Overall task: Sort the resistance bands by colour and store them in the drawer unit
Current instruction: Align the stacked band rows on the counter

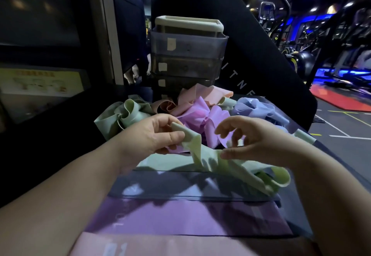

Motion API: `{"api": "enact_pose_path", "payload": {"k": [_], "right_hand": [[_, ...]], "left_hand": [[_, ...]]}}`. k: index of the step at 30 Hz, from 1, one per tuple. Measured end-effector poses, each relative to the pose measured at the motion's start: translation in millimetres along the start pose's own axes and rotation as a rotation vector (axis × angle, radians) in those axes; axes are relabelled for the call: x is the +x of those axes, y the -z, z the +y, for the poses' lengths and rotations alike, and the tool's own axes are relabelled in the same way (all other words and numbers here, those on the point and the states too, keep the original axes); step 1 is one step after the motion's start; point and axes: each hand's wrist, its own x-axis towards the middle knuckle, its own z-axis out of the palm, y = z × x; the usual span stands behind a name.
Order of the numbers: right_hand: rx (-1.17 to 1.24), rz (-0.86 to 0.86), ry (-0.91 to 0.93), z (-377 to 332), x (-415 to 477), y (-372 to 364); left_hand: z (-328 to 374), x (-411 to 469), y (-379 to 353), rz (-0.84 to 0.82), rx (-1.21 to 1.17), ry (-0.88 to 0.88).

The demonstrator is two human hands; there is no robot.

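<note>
Flattened on the worktop, a pink band is laid nearest, with a purple sheet behind it and a dark grey-blue sheet further back. Above these a pale green band is pinched at one end between the thumb and curled fingers of the left hand, while the right hand is held beside it with fingers spread wide (blurred, only the thumb tip seeming to touch the band). Behind the hands, crumpled bands are heaped at the foot of the drawer unit: a green heap, a purple heap, a peach heap and a blue heap
</note>
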Motion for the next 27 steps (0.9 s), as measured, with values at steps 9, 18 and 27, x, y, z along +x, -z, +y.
{"api": "enact_pose_path", "payload": {"k": [9, 18, 27], "right_hand": [[-0.356, -0.268, -0.263, 2, -16, 18], [-0.366, -0.333, -0.275, 20, -13, 19], [0.465, 0.163, -0.170, 25, -13, 24]], "left_hand": [[1, -3, 8, -0.045, 0.050, -0.006], [4, -5, 27, 0.043, 0.017, 0.015], [7, -5, 41, 0.163, -0.166, -0.074]]}}
